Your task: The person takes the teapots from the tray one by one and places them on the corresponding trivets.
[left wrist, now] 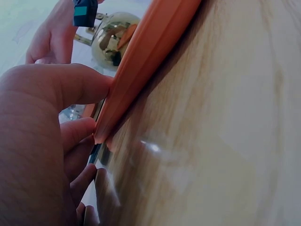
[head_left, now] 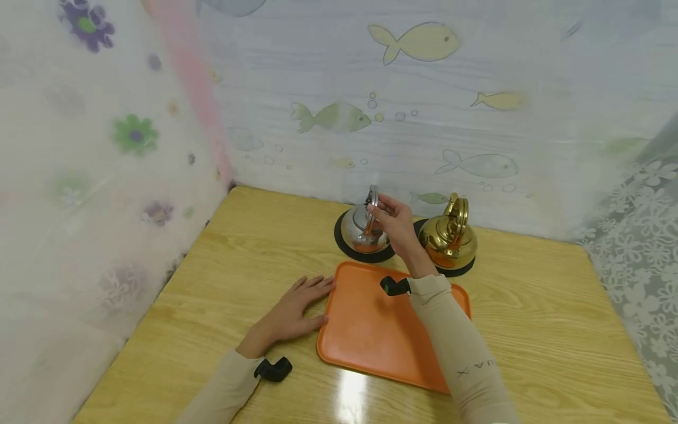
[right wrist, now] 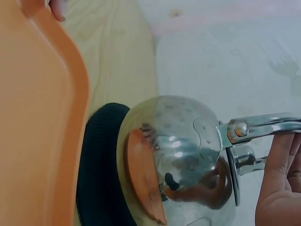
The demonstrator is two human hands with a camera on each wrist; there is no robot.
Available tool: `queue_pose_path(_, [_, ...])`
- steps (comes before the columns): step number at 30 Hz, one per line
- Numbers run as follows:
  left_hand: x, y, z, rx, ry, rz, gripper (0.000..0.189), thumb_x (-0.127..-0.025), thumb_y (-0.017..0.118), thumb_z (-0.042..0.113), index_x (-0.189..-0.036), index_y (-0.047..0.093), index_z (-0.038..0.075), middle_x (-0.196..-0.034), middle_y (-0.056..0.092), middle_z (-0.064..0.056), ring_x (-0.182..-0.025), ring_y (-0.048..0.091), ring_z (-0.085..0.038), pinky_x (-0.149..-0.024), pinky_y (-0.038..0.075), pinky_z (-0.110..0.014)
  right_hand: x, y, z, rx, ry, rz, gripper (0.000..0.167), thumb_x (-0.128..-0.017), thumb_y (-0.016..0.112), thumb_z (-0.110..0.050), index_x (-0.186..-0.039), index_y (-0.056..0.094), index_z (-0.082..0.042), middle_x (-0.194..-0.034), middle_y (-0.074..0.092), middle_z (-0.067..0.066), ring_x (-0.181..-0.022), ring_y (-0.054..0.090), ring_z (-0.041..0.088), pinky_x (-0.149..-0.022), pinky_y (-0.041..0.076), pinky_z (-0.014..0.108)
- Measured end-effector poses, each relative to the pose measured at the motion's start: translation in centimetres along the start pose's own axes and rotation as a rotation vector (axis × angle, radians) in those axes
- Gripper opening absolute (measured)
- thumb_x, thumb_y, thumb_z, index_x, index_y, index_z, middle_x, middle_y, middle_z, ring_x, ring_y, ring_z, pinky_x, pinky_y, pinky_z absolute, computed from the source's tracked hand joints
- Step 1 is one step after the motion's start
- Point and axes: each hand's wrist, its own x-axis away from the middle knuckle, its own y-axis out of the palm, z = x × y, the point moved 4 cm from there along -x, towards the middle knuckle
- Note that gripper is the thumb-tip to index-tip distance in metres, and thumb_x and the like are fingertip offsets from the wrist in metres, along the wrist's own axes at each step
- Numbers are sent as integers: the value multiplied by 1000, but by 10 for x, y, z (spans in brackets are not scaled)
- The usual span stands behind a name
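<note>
A shiny silver kettle (head_left: 354,227) sits on a round black mat at the back of the table. My right hand (head_left: 398,227) holds the kettle's upright metal handle (right wrist: 270,126) between thumb and fingers; part of the grip is cut off in the right wrist view. Below the kettle lies an orange tray (head_left: 365,330), partly covered by my right forearm. My left hand (head_left: 292,311) lies at the tray's left edge, fingers extended. In the left wrist view its thumb and a finger touch the tray's rim (left wrist: 127,84).
To the right of the silver kettle a gold kettle (head_left: 442,241) stands on another black mat (head_left: 459,271). Curtains printed with fish (head_left: 339,118) and flowers hang behind the table and along its left side. Lacy white cloth (head_left: 635,282) borders the right side.
</note>
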Motion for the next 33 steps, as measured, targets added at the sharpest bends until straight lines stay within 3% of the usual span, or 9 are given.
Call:
queue_pose_path(7, [-6,1,-4,2,12,3,68,-95,66,40,-155,45,15,-161,41,-6,-151,33,-32,-124,16,-60,-3,-4,-4,112,-10,-32,50,-104,59,-12,-150,46,3,-135,59,26,-115,63,27,-84,60,26])
queue_pose_path(13, [-8,0,-10,27,1,-4,67,-95,66,38,-155,46,14,-161,41,-5,-152,32,-32,-124,15,-60,8,-8,-10,367,-105,-74,49,-107,55,-22,-149,48,3,-131,63,27,-114,63,39,-94,57,47])
queue_pose_path(18, [-8,-2,-13,48,-11,10,65,-96,65,35,-154,48,12,-160,43,-6,-151,33,-33,-123,15,-61,40,-9,-12,590,-171,-143,51,-111,43,-29,-152,45,1,-142,58,25,-128,58,41,-107,48,56])
queue_pose_path(24, [-11,-10,-11,31,-6,70,61,-97,65,28,-150,50,4,-153,52,-12,-145,42,-38,-120,22,-65,84,-12,-5,716,-173,-238,53,-111,43,-34,-151,47,-1,-151,52,18,-137,51,37,-112,42,57])
queue_pose_path(30, [-7,-11,-2,-62,-18,88,56,-99,64,25,-149,52,3,-150,55,-13,-142,46,-39,-119,28,-63,130,-29,11,786,-148,-250,52,-110,45,-37,-151,48,-6,-152,51,13,-142,46,36,-114,38,60])
queue_pose_path(33, [-2,-11,2,-159,-33,115,54,-99,63,26,-148,53,4,-150,55,-12,-142,46,-38,-119,28,-62,150,-40,19,826,-138,-233,51,-109,47,-33,-152,47,-4,-154,49,14,-144,43,38,-114,36,61])
